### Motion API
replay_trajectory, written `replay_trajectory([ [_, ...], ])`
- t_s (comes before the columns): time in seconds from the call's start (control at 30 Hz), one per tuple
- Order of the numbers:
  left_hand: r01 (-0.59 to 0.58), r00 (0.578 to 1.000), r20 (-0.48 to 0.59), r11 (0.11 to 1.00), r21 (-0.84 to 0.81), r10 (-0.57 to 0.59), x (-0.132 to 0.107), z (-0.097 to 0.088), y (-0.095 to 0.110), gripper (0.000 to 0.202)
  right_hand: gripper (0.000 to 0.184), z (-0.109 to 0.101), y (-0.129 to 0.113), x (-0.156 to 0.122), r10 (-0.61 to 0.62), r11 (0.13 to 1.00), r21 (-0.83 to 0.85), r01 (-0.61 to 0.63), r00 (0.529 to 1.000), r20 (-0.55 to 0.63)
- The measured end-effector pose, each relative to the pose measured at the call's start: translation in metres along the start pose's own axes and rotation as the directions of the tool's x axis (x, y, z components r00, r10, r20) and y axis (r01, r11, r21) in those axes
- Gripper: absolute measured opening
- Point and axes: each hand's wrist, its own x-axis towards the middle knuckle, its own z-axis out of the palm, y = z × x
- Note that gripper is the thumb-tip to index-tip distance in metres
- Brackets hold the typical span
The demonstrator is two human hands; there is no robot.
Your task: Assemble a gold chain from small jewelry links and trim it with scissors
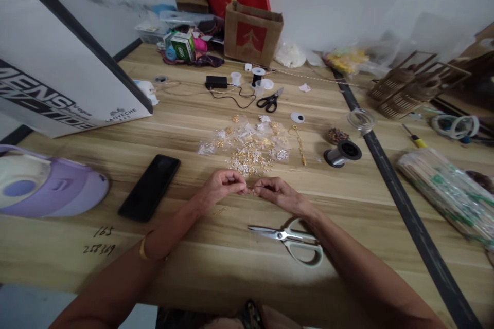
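My left hand (pixel 224 185) and my right hand (pixel 278 193) meet fingertip to fingertip over the wooden table. Both are closed in a pinch. Between them is a tiny gold-coloured piece (pixel 252 192), too small to name. Just beyond the fingers lies a pile of gold and clear beads (pixel 249 158), with small plastic bags (pixel 247 131) of more beads behind it. White-handled scissors (pixel 287 236) rest half open beside my right forearm. A short gold chain (pixel 219 211) lies near my left wrist, and a longer gold chain (pixel 300 146) is to the right of the pile.
A black phone (pixel 150 187) and a purple-and-white device (pixel 65 185) lie on the left. Black scissors (pixel 271 100) and a power adapter (pixel 216 81) sit farther back. On the right stand a wire spool (pixel 342 153) and packed sticks (pixel 447 190). A paper bag (pixel 252 36) stands by the wall.
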Motion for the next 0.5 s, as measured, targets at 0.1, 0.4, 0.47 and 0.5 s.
replay_trajectory([
  [0.1, 0.000, 1.000, 0.006, 1.000, -0.020, 0.000, 0.0008, -0.0005, -0.0022, 0.011, 0.037, -0.0001, 0.0030, 0.0005, -0.015, 1.000, -0.003, 0.015, 1.000, -0.003],
  [0.4, 0.014, 1.000, -0.006, 0.999, -0.035, -0.015, 0.0009, 0.0001, -0.0019, 0.012, 0.041, -0.0006, 0.0011, -0.0003, -0.009, 1.000, 0.006, 0.009, 1.000, 0.003],
  [0.47, 0.018, 1.000, -0.004, 0.999, -0.033, -0.018, 0.0007, 0.0003, -0.0016, 0.012, 0.041, -0.0003, -0.0001, -0.0003, -0.008, 1.000, 0.007, 0.008, 1.000, 0.003],
  [0.5, 0.019, 1.000, -0.004, 0.999, -0.031, -0.019, 0.0005, 0.0004, -0.0012, 0.012, 0.042, -0.0002, -0.0008, -0.0004, -0.008, 1.000, 0.006, 0.008, 1.000, 0.001],
])
